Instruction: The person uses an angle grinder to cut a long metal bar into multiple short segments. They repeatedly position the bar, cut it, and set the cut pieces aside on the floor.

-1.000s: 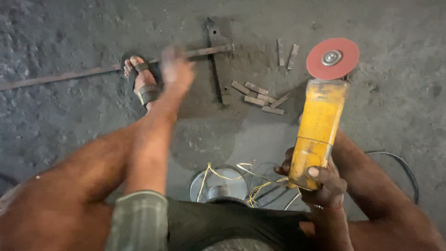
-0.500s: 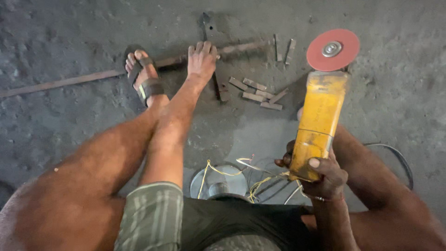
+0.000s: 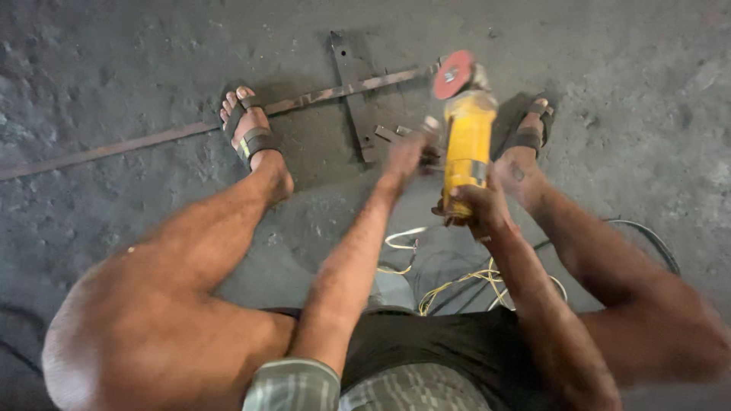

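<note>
Now both hands meet at the yellow angle grinder [image 3: 466, 144] at upper centre of the frame.

Right hand [image 3: 474, 207] grips the grinder's rear; left hand [image 3: 405, 154], blurred, is at its side, grip unclear. Its red disc [image 3: 453, 74] hangs by the long steel bar [image 3: 190, 131]. No containers show. Earlier the left hand rested on the bar, grinder held farther right.

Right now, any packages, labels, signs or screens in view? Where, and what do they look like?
Pale label band: across the lower body of the yellow angle grinder, just above the right hand; thin light rectangle, blurred.
No packages, signs or screens on the grey concrete floor.
</note>
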